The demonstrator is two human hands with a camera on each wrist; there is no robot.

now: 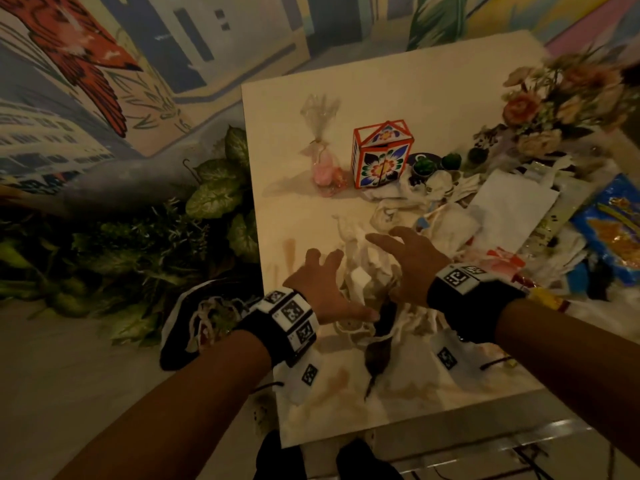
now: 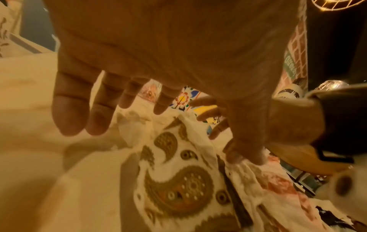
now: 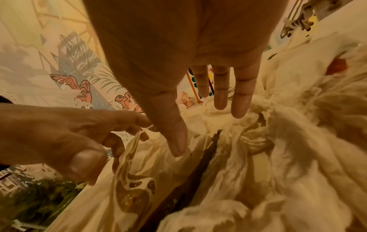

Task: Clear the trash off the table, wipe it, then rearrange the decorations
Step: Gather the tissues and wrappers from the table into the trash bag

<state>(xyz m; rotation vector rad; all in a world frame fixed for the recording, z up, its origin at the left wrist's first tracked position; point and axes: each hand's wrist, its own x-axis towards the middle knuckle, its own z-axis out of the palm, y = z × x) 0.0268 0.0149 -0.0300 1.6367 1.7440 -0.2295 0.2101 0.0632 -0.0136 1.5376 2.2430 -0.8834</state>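
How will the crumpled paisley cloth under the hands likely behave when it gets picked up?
The paisley cloth lies in soft folds, so it will probably droop and hang floppy rather than hold shape. It looks thin, so likely light. Both the left hand and right hand hover open above it; loose cords nearby may drag along.

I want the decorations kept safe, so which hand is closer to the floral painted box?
Right. The right hand hovers over crumpled napkins just this side of the floral painted box; the left hand is nearer the table's front edge and further left.
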